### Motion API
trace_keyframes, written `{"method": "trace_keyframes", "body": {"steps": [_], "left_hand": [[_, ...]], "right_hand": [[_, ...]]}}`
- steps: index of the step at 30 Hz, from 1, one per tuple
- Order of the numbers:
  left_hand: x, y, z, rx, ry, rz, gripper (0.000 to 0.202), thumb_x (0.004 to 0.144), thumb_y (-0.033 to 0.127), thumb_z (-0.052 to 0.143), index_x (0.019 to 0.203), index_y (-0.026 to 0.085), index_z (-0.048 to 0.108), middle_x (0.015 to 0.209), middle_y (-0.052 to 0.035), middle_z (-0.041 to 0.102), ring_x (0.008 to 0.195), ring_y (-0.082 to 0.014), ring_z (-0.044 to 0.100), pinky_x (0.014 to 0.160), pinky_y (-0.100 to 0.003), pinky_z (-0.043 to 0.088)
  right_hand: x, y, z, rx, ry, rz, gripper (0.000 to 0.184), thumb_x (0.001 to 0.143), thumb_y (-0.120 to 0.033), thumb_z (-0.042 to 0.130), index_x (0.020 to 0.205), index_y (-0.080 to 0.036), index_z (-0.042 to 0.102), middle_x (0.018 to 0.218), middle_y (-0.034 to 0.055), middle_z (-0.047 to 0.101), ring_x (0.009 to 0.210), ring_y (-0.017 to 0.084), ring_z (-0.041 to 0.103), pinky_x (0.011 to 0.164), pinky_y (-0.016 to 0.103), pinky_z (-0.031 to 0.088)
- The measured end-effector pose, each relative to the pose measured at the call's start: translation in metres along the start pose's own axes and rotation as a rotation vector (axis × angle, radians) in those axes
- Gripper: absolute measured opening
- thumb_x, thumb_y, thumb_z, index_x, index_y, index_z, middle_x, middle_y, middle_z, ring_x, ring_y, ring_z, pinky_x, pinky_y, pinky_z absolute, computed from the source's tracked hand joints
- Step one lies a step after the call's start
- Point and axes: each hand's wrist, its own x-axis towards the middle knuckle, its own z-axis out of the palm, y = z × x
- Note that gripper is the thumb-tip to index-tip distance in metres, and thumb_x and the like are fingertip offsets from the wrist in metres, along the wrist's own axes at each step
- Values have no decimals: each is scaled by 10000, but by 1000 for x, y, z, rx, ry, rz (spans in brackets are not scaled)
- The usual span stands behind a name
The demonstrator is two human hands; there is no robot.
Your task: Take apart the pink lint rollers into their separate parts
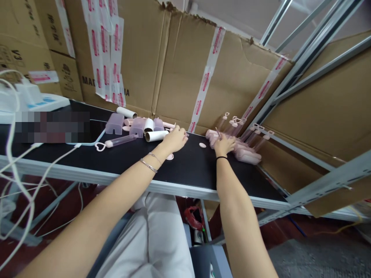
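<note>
Your right hand (225,143), fingers loosely spread, reaches onto the pink pieces (247,153) right of centre; I can't tell whether it grips one. Your left hand (176,139) is curled mid-frame beside the white tubes (156,136); its hold is hidden. The pieces look light, smooth, probably slippery; take them by their thick bodies, sparing the slim clear stems (222,122). The black worktop (191,170) fronts taped cardboard (179,69), a metal frame (327,181) at far right.
</note>
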Motion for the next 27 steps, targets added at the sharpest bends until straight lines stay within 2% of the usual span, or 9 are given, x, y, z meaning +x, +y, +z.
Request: {"method": "trace_keyframes", "body": {"steps": [3,5,8,10,13,17,22,25,27], "left_hand": [[0,2,12,-7,-176,274,289,854,339,439,1018,174,611,1060,-84,580,1064,-232,512,938,-363,377],[0,-1,28,42,-224,315,340,827,379,493,1064,166,609,1119,-110,560,1099,-285,478,947,-435,355],[3,-8,46,152,-137,317,367,855,350,452,1096,116,601,1204,-174,519,1175,-327,412,977,-477,293],[7,-16,48,211,-40,298,363,867,291,424,1133,97,576,1279,-195,469,1228,-324,355,1014,-485,223],[11,-26,43,262,78,190,410,860,222,402,1242,103,492,1308,-196,451,1220,-310,355,1019,-483,191],[11,-33,37,307,175,58,374,870,218,347,1142,70,556,1243,-220,493,1175,-321,379,1001,-485,200],[9,-31,38,272,178,9,352,863,236,374,1089,56,576,1211,-216,509,1166,-308,386,1016,-466,192],[10,-26,33,205,208,-1,366,885,259,347,1096,62,571,1207,-205,512,1175,-300,383,1032,-469,183],[11,-21,28,105,226,28,374,902,261,313,1133,87,550,1195,-173,528,1180,-280,389,1040,-455,201]], "right_hand": [[10,14,8,27,-174,-1,361,859,-355,424,1189,-342,570,1399,87,325,1270,316,284,967,525,272],[12,19,9,32,-199,-8,367,863,-333,404,1184,-303,580,1357,101,387,1267,312,286,965,543,268],[10,19,5,70,-83,46,378,867,-302,352,1129,-246,618,1264,127,473,1201,312,357,925,561,301],[6,15,1,104,-72,47,393,871,-324,332,1114,-232,626,1221,136,502,1165,322,385,900,574,317],[2,6,-2,131,-206,-109,393,863,-327,374,1125,-176,625,1172,163,532,1137,305,419,919,514,335],[-5,-10,4,220,-327,-336,393,873,-289,374,1125,-122,625,1096,161,587,1080,229,480,948,380,346],[-23,-36,9,582,-467,-492,379,851,-323,403,1079,-143,647,1095,89,626,1019,157,538,949,311,362],[-37,-53,4,869,-464,-473,376,817,-338,445,1064,-143,650,1077,74,645,986,148,563,923,308,394],[-42,-62,-3,1017,-451,-386,407,804,-351,456,1118,-151,619,1095,71,640,967,140,573,896,302,420]]}}
